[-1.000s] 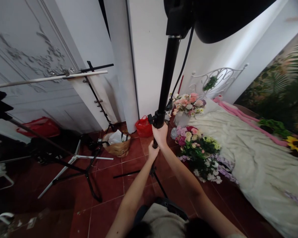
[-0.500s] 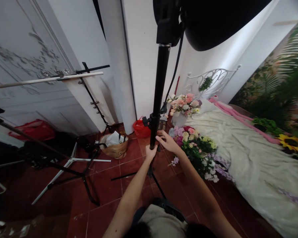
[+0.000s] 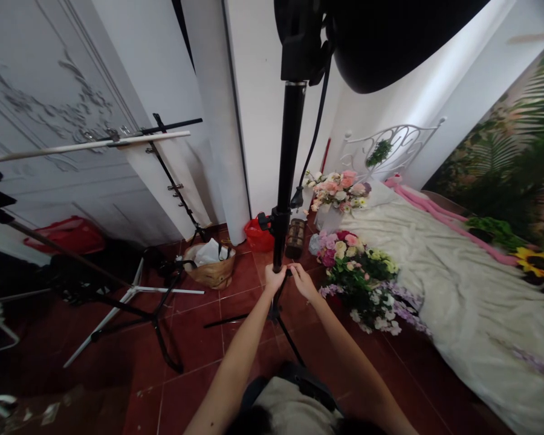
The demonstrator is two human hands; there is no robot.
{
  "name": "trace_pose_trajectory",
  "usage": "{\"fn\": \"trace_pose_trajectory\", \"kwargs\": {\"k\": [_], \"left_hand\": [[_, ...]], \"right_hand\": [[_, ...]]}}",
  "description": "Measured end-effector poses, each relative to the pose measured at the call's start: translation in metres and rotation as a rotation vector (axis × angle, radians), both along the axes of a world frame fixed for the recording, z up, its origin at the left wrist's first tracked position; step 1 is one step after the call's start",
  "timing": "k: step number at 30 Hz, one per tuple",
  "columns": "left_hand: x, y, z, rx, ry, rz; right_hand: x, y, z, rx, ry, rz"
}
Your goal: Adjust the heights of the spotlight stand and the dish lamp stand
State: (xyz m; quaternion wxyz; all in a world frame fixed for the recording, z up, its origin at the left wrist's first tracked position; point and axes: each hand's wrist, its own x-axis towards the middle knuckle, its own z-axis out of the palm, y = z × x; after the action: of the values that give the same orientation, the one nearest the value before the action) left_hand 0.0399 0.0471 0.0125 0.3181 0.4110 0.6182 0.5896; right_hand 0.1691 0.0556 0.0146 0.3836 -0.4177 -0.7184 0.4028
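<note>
A black light stand [image 3: 291, 145] rises upright in front of me, with a large black lamp head [image 3: 390, 36] at its top and a cable hanging beside the pole. My left hand [image 3: 275, 279] is wrapped round the pole below its upper collar [image 3: 280, 222]. Just to the right, my right hand [image 3: 301, 281] has its fingers closed on a small dark knob [image 3: 289, 272] at the lower collar, mostly covered by the fingertips. The stand's legs [image 3: 290, 339] spread on the tiled floor below.
At right stand bunches of artificial flowers [image 3: 353, 260] beside a bed with a cream cover [image 3: 448, 272]. Behind the pole are a small wooden barrel [image 3: 295, 238] and a red bag [image 3: 259, 235]. On the left are a basket [image 3: 213, 275] and other stands [image 3: 152, 317].
My right hand has moved down and slightly left, from beside the pole to the knob, its fingers closing. My left hand stays on the pole. The view has shifted slightly.
</note>
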Motion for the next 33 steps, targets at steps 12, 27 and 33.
{"fn": "trace_pose_trajectory", "kwargs": {"k": [12, 27, 33], "left_hand": [[0.001, -0.004, 0.006, -0.017, -0.045, -0.008], [0.001, -0.001, 0.002, -0.03, -0.095, 0.003], [0.0, -0.003, 0.004, -0.04, -0.085, -0.002]], "right_hand": [[-0.012, -0.002, -0.021, 0.025, 0.082, -0.103], [-0.02, 0.025, -0.026, -0.258, 0.099, -0.15], [-0.001, -0.002, -0.034, -0.098, 0.138, 0.038]]}}
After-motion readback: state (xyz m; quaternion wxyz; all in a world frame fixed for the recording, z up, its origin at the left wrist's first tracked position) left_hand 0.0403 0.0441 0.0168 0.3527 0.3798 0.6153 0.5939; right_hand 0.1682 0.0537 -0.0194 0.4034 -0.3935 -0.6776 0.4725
